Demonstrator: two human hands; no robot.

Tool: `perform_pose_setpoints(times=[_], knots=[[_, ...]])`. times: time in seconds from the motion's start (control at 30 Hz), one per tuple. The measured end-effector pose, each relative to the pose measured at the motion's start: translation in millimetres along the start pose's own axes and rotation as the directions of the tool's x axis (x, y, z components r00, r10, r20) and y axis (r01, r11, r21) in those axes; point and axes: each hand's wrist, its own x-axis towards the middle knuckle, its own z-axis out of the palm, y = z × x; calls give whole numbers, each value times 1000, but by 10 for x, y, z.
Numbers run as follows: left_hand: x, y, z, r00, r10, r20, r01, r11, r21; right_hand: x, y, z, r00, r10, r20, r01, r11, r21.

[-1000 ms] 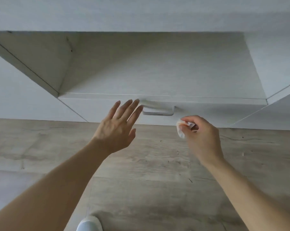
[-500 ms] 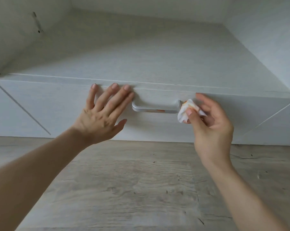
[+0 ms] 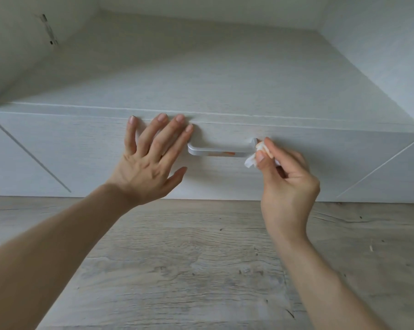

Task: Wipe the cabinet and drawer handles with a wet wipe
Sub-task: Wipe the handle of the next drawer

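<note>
A white drawer front (image 3: 82, 148) fills the middle of the view, with a silver bar handle (image 3: 221, 152) at its centre. An orange smear shows on the handle's front edge. My left hand (image 3: 151, 163) lies flat on the drawer front just left of the handle, fingers straight and spread. My right hand (image 3: 286, 184) pinches a small crumpled white wet wipe (image 3: 254, 158) between thumb and fingers. The wipe touches the handle's right end.
The cabinet's white top (image 3: 213, 75) stretches back above the drawer, with white side panels (image 3: 379, 55) rising left and right. A small dark mark sits on the left panel (image 3: 48, 32). Grey wood-look floor (image 3: 189, 258) lies below.
The view has come closer to the drawer. My left hand went from hovering to lying flat on the drawer front. My right hand brought the wipe up against the handle's right end.
</note>
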Motion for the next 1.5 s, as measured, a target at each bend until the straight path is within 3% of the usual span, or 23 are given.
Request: perform_pose_setpoints(times=[0.1, 0.23, 0.37, 0.5, 0.63, 0.7, 0.83, 1.1, 1.27, 1.4, 1.5], knots=[[-2, 32, -1, 1000, -20, -9, 20, 1000, -15, -136, 18, -56, 991, -121, 53, 125, 989, -80], [12, 12, 12, 1000, -7, -19, 7, 1000, -11, -144, 53, -24, 984, -177, -9, 176, 983, -55], [-5, 7, 2, 1000, -8, 3, 8, 1000, -15, -132, 26, 71, 964, -263, 39, 266, 954, -141], [-5, 4, 3, 1000, -4, 9, 4, 1000, -13, -109, 55, 61, 966, -255, 38, 258, 952, -166], [-17, 8, 2, 1000, -18, 11, 18, 1000, -17, -150, 9, 123, 928, -351, 126, 371, 905, -208], [-16, 9, -4, 1000, -17, 10, 17, 1000, -21, -164, 23, 57, 949, -313, 45, 315, 929, -193], [-2, 14, 0, 1000, -18, 5, 18, 1000, -22, -73, 74, -86, 990, -41, -133, 26, 994, -109], [-8, 17, 10, 1000, -21, 13, 22, 1000, -19, 101, 3, 7, 991, 127, 31, -128, 991, 39], [-10, 18, 19, 1000, -25, 15, 25, 1000, -15, 78, -61, 47, 997, 76, 1, -76, 997, -12], [-22, 19, 32, 1000, -23, -5, 23, 1000, -21, -9, -64, 1, 992, -121, 45, 128, 970, -206], [-14, 22, 40, 1000, -19, -17, 18, 1000, -11, -9, -50, -80, 980, -169, 103, 189, 956, -226]])
